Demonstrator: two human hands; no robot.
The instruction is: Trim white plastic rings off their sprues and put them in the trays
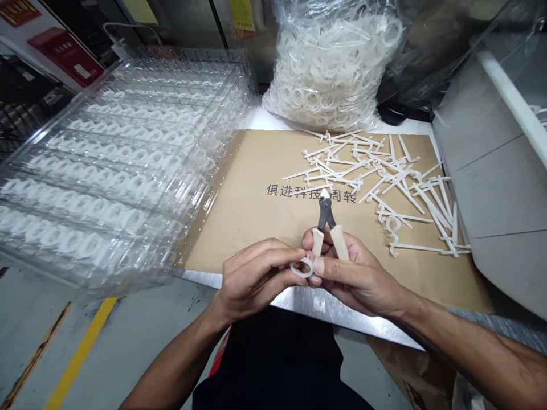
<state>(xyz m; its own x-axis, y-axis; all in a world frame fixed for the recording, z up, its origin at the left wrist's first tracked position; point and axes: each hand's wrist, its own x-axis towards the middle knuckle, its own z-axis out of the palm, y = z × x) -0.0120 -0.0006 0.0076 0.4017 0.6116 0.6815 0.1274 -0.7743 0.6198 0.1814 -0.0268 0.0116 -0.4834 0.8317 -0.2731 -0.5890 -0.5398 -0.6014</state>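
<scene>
Two hands over a cardboard sheet (239, 193) on a steel table (299, 304), clear trays (106, 171) of white rings beside it
The left hand (256, 279) pinches a white plastic ring (294, 269); the right hand (354, 273) grips side cutters (325, 219), tips up, just beside it.

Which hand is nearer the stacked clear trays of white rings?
The left hand is nearer, just right of the stacked clear trays; the right hand is farther, beyond it.
</scene>
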